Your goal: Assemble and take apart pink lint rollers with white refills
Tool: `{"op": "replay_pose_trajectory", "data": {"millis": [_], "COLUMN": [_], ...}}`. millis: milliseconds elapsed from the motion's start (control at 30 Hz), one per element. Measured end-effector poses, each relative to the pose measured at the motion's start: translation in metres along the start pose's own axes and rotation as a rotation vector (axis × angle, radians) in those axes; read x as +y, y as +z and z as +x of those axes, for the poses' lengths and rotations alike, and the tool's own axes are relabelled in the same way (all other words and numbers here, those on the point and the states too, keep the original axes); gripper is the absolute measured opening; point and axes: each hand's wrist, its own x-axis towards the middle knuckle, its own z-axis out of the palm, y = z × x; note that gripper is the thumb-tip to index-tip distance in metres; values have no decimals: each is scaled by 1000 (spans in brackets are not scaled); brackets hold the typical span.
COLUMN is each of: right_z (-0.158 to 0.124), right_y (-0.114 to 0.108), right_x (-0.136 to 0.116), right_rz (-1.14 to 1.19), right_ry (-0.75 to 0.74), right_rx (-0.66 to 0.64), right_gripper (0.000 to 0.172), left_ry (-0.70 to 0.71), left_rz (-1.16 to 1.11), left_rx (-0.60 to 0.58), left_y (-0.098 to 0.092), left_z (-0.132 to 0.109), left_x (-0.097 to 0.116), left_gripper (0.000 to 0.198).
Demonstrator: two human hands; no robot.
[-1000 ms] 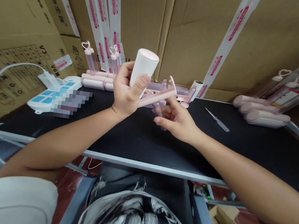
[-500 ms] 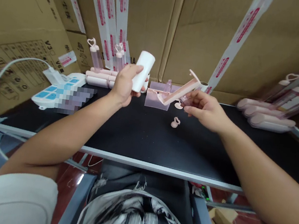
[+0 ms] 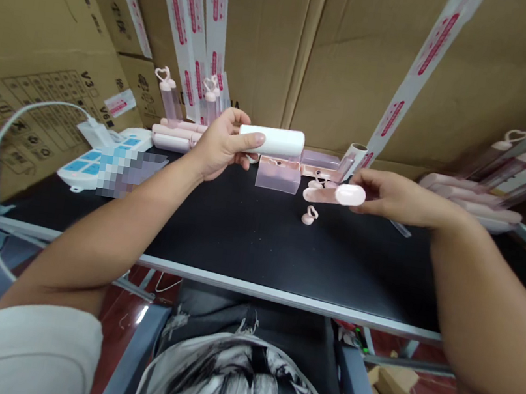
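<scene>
My left hand [image 3: 225,147] grips a white roll [image 3: 276,141] by its left end, holding it level above the table. The thumb lies along its front. My right hand [image 3: 384,194] is closed on a long pink plastic holder [image 3: 325,195], whose oval end [image 3: 351,196] faces me. The fingers behind that end are partly hidden. Just below the holder lies a small pink heart-loop cap [image 3: 309,215]. Under the roll is a translucent pink case [image 3: 278,178] on the tabletop. Another white roll [image 3: 357,150] stands upright behind the holder, showing a brown core.
A black table [image 3: 256,242] has a metal front edge. At the left are a power strip [image 3: 105,157] with a white cable and a blurred-out item. Pink rollers with heart-loop handles stand at the back left [image 3: 171,101] and right [image 3: 511,155]. Cardboard walls [image 3: 261,39] enclose the table.
The white roll has been turned from upright to level. My right hand has shifted right and towards me, tipping the pink holder from a slant to nearly level with its end facing me.
</scene>
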Motion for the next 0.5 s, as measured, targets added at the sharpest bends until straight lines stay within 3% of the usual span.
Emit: {"op": "replay_pose_trajectory", "data": {"millis": [100,233,500], "right_z": [-3,-1,5], "right_y": [-5,-1,9], "right_x": [3,9,18], "right_rz": [-161,-349,-469], "right_ry": [84,185,222], "right_rx": [-126,-243,-404], "right_gripper": [39,33,25], "left_ry": [96,189,267], "left_rz": [44,73,200], "left_rx": [59,86,98], "left_y": [-3,3,9], "left_z": [4,2,-5], "left_x": [-11,-12,-13], "left_gripper": [79,85,87]}}
